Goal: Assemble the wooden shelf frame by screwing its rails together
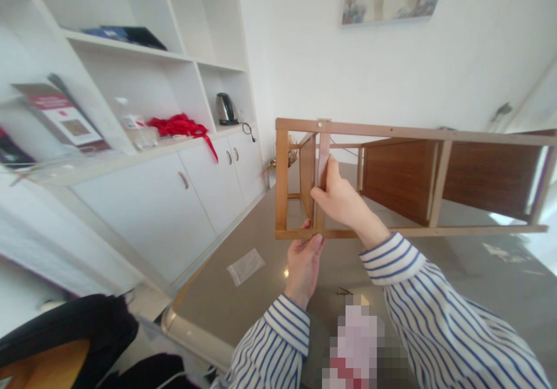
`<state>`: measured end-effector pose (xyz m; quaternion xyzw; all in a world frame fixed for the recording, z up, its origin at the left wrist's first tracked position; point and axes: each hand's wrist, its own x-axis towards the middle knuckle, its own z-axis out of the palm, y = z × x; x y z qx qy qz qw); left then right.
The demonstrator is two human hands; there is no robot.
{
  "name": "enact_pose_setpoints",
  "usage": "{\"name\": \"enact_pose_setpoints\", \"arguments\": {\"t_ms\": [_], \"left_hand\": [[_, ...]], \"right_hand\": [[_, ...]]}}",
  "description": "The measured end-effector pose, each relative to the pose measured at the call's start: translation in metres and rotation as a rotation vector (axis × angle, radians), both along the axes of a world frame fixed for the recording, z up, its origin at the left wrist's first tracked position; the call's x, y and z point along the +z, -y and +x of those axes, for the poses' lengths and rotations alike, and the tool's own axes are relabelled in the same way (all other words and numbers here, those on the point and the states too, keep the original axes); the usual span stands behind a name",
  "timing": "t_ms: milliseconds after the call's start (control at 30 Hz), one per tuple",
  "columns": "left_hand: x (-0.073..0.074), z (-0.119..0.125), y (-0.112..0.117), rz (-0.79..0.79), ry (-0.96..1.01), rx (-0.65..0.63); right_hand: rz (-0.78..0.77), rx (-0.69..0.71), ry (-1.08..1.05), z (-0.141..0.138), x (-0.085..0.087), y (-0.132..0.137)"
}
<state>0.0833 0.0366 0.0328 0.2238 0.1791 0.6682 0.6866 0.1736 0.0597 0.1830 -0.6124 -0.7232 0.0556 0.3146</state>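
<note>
My right hand [343, 197] grips a crosspiece of the wooden rack [400, 180], thumb on one side and fingers round the other, while my left hand [303, 267] pinches the lower rail where that crosspiece meets it. The rack stretches out rightward in front of me over the table [209, 296], light brown, with slim square-edged rails, darker grained panels set between them, and a small round metal fastener [319, 124] showing at the upper joint.
</note>
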Motion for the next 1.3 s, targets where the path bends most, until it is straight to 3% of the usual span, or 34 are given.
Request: {"name": "enact_pose_setpoints", "arguments": {"t_ms": [300,667,933,1300], "left_hand": [[0.002,0.0,-0.003,-0.002,-0.002,0.031],[-0.005,0.001,-0.008,0.036,-0.045,0.045],[-0.007,-0.003,-0.014,0.073,-0.039,-0.085],[-0.007,-0.002,-0.014,0.054,-0.046,-0.057]], "right_hand": [[0.002,0.012,-0.013,0.001,0.001,-0.004],[0.013,0.018,0.01,0.002,-0.001,-0.006],[0.014,0.005,0.013,0.001,-0.001,-0.005],[-0.01,0.037,-0.051,0.003,-0.001,-0.003]]}}
